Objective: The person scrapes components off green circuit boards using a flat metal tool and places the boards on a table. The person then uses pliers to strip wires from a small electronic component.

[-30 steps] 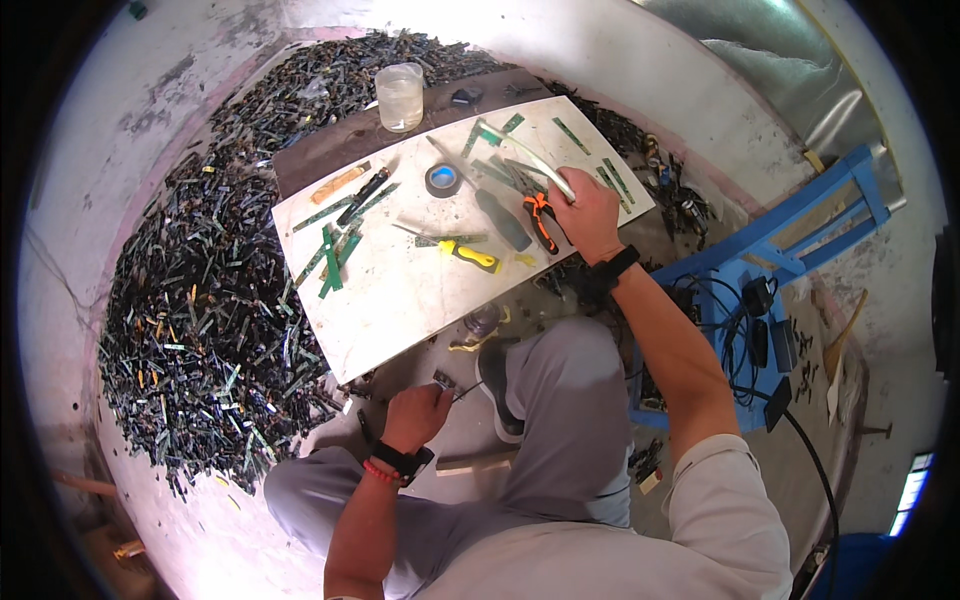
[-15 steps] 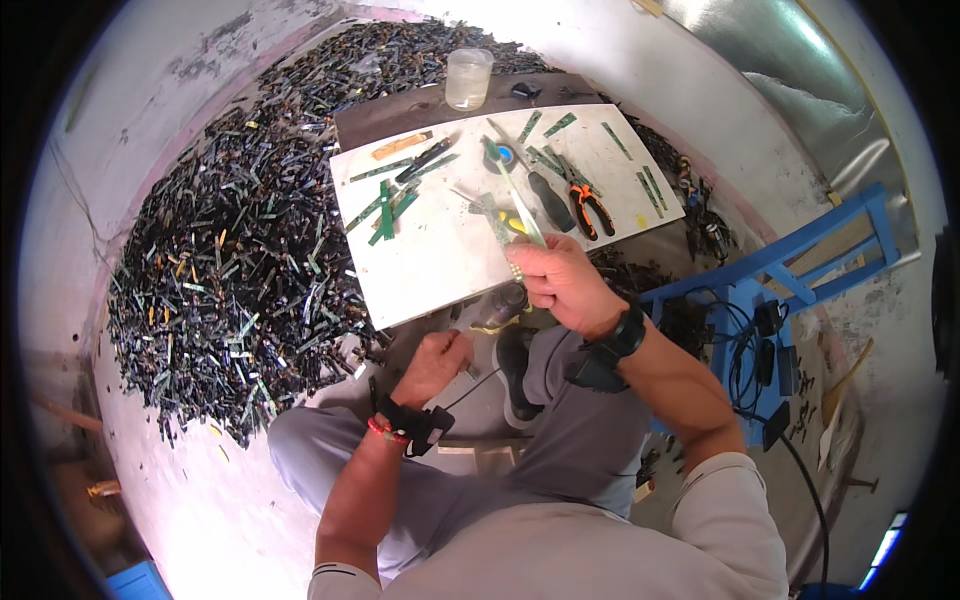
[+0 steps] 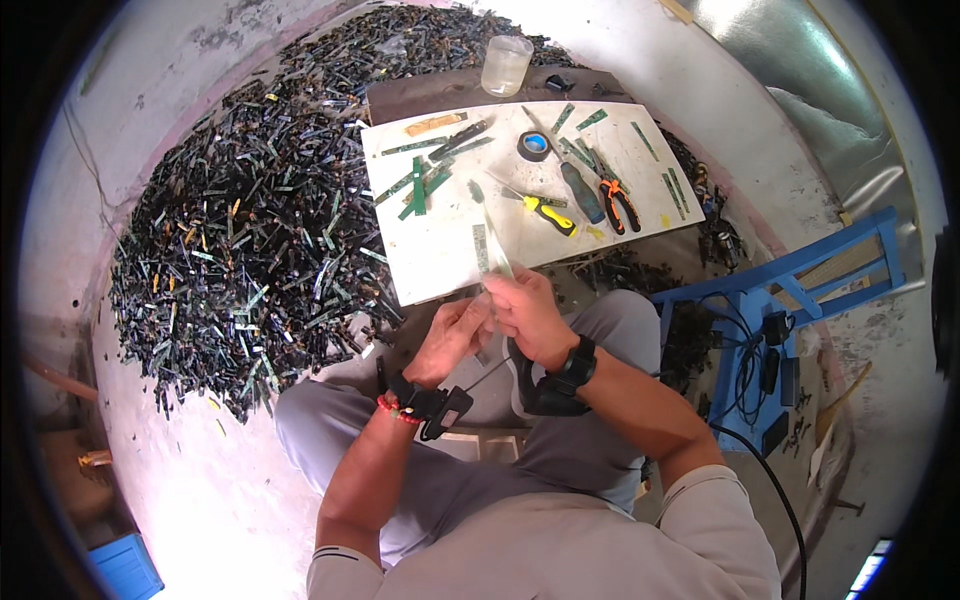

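My right hand (image 3: 525,312) is closed round a slim pale-handled brush (image 3: 497,245) with a dark head, pointing up over the board. A narrow pale green circuit board strip (image 3: 480,247) stands beside the brush, its lower end at my right fingertips. My left hand (image 3: 455,335) is pinched closed against the right fingers; a small greyish end shows below it, too hidden to name. Ahead on the white board (image 3: 430,270) lie a yellow-and-black screwdriver (image 3: 552,214), a dark-handled screwdriver (image 3: 582,192), orange-handled pliers (image 3: 618,203) and a roll of blue-centred black tape (image 3: 534,146).
Several green strips (image 3: 418,186) lie on the board. A clear plastic cup (image 3: 507,66) stands behind it. A large heap of dark strips (image 3: 230,250) covers the floor at left. At right, a blue chair (image 3: 790,270) holds black cables (image 3: 745,350).
My left hand has risen to meet the right one. My right hand has moved down and left with the brush and strip. The whole view has shifted, so the board sits further right.
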Tool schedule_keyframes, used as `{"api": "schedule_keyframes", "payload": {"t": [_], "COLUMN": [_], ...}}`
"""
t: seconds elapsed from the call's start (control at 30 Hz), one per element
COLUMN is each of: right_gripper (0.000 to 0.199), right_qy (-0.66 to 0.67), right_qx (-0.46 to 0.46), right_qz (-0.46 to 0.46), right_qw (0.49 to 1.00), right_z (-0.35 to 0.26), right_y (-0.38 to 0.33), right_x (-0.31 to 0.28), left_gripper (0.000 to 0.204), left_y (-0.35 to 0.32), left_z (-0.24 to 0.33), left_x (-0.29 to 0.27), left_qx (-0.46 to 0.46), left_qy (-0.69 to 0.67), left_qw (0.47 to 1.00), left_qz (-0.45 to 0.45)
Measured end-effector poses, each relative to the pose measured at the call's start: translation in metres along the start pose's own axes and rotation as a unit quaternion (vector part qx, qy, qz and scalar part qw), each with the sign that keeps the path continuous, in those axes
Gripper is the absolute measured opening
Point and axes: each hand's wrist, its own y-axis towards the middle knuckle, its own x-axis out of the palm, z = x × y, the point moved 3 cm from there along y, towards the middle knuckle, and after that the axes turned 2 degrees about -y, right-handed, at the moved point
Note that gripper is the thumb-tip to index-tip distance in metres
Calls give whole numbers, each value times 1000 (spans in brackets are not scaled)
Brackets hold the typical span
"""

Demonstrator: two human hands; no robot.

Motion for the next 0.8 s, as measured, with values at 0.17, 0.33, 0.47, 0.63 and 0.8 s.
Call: {"api": "schedule_keyframes", "payload": {"t": [0.17,0.33,0.47,0.63,0.8], "right_gripper": [17,17,17,19,21], "right_qy": [11,-12,-17,-35,-130], "right_qx": [-37,-45,-34,-47,-108], "right_qz": [-3,5,18,31,106], "right_qw": [999,999,999,998,980], "right_z": [5,8,8,11,13], "right_y": [3,8,9,10,17], "right_x": [4,-2,-6,-4,-15], "left_gripper": [44,41,39,42,41], "left_y": [5,9,10,11,11], "left_z": [0,-2,-5,-1,1], "left_x": [0,-1,-4,-1,-5], "left_qx": [15,20,22,39,17], "left_qy": [5,-12,-3,0,-27], "left_qw": [1000,999,998,998,995], "left_qz": [20,34,52,53,97]}}
